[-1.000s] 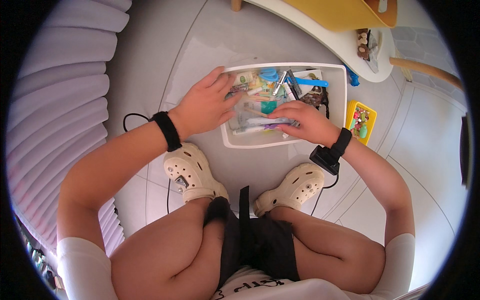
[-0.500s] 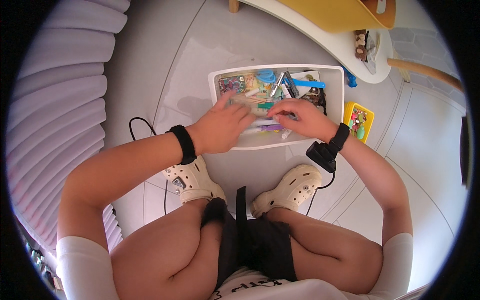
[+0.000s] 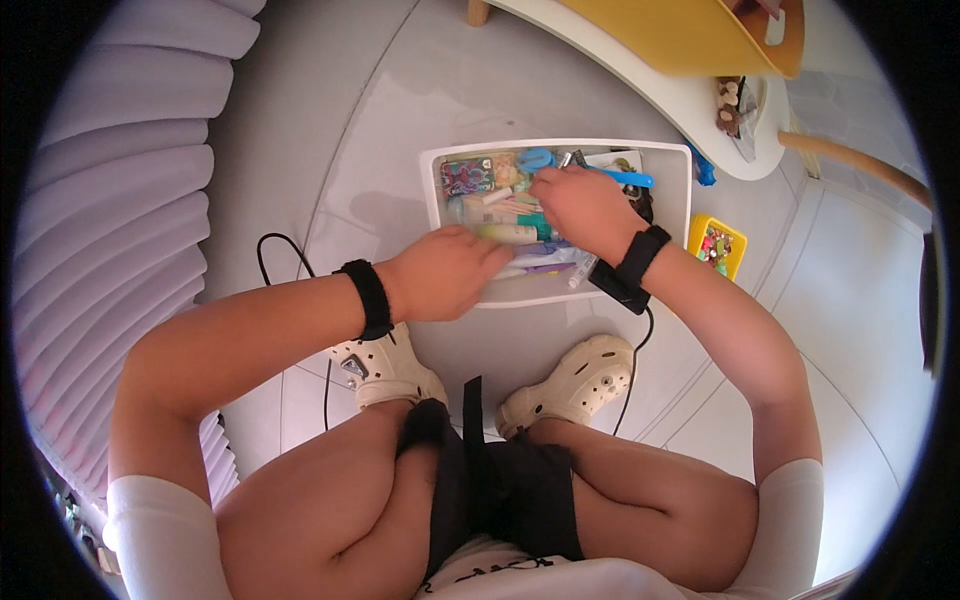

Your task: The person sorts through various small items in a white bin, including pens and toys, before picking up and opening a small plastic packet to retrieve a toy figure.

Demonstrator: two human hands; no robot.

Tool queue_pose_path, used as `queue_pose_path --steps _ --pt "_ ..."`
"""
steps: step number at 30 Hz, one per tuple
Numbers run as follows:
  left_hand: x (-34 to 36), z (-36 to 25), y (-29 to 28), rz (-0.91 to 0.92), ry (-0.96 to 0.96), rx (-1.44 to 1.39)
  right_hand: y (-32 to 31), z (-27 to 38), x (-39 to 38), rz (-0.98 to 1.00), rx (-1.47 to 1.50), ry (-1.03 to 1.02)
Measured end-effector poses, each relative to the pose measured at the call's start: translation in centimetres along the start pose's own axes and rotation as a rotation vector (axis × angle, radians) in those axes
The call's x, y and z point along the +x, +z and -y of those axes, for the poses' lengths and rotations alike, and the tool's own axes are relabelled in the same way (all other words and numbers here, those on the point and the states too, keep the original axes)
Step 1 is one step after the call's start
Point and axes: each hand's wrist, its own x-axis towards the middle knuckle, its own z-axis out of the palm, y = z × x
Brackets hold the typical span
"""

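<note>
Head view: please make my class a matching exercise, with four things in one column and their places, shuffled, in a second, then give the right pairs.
Things
1. Yellow tray
2. Cream clogs
3. Left hand
4. Right hand

Places
A. Worn, lower in the picture than the white bin
B. At the bin's near left corner
C. Above the bin's contents, right of its centre
D. On the floor, to the right of the bin

Right pairs
1-D, 2-A, 3-B, 4-C
</note>
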Motion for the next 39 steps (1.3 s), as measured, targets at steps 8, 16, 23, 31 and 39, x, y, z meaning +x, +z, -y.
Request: queue_pose_path --steps 8,16,23,31,39 --pt "0.4 0.6 1.1 -0.099 0.047 0.085 -1.2 -0.5 -1.2 0.028 -0.192 -0.021" --pt "1.2 0.8 1.2 -0.016 0.035 0.098 -0.4 -2.0 0.0 0.008 -0.340 -0.140" --pt "0.3 1.1 0.9 -0.008 0.027 0.142 -1.0 -3.0 -0.7 0.061 -0.396 -0.213" --pt "0.4 1.2 1.1 0.106 0.063 0.241 -0.7 -3.5 -0.7 0.021 -0.327 -0.304" --pt "0.4 1.4 1.1 -0.013 0.065 0.107 -2.6 -1.8 -1.0 0.048 -0.119 -0.268"
